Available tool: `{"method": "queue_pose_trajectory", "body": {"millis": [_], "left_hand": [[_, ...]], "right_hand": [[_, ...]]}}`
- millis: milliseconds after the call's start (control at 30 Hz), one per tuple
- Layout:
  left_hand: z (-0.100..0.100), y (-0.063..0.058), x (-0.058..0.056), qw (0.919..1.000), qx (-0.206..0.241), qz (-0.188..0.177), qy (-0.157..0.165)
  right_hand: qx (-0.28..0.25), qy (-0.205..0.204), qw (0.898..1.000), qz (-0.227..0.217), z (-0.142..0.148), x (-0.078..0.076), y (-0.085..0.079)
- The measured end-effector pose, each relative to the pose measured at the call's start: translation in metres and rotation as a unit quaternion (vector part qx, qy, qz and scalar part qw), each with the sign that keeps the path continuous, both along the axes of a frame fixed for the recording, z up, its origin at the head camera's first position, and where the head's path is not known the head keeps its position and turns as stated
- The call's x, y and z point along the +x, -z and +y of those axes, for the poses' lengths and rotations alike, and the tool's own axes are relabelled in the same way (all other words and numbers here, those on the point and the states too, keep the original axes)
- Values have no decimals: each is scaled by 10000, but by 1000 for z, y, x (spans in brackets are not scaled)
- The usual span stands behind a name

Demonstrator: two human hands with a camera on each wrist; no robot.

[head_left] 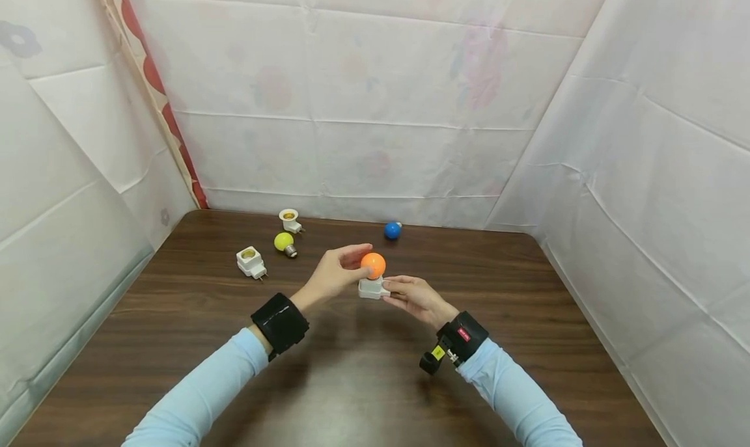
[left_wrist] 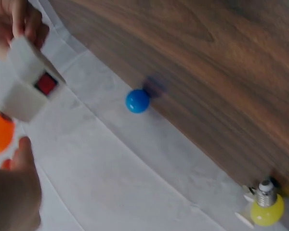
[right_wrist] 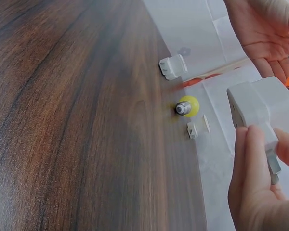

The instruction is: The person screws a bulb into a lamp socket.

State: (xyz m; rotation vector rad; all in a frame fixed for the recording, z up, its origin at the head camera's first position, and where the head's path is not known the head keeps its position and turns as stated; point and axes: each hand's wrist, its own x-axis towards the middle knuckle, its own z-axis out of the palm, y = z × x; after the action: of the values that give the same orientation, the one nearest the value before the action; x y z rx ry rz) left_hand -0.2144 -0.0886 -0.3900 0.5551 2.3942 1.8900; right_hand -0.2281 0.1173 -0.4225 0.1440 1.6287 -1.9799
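Observation:
An orange light bulb [head_left: 373,265] sits upright at the top of a white plug-in lamp socket [head_left: 370,289], its base down at the socket's mouth. My left hand [head_left: 336,271] holds the bulb, thumb at its near side and fingers behind. From the right, my right hand [head_left: 418,299] pinches the socket by its plug end between thumb and fingers. The left wrist view shows a red switch [left_wrist: 45,83] on the socket's side. In the right wrist view the socket [right_wrist: 265,103] is held up, its metal prongs [right_wrist: 273,168] pointing away beside my right thumb.
At the back of the wooden table [head_left: 469,271] lies a blue bulb [head_left: 392,230]. To the left are a yellow bulb [head_left: 284,242], a round-mouthed white socket [head_left: 290,220] and a square white socket [head_left: 250,263]. White sheets [head_left: 351,95] hang behind and at both sides.

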Motion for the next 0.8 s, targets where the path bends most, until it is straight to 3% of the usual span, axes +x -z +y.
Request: {"method": "queue_pose_trajectory", "body": {"millis": [167,367,567,800], "left_hand": [[9,2,8,9981,-133,182,-572],[11,5,9,9971,-131,235,-708],[7,6,6,9987,-161,190,-435],[3,1,2,9985,-203,279,414]], "right_hand": [[-30,78,10000,41,-1,-1,1],[-41,99,9999,22,-2,-1,2],[-51,74,10000,-31,-1,-1,2],[-66,59,9999,-66,-1,2,-2]]}}
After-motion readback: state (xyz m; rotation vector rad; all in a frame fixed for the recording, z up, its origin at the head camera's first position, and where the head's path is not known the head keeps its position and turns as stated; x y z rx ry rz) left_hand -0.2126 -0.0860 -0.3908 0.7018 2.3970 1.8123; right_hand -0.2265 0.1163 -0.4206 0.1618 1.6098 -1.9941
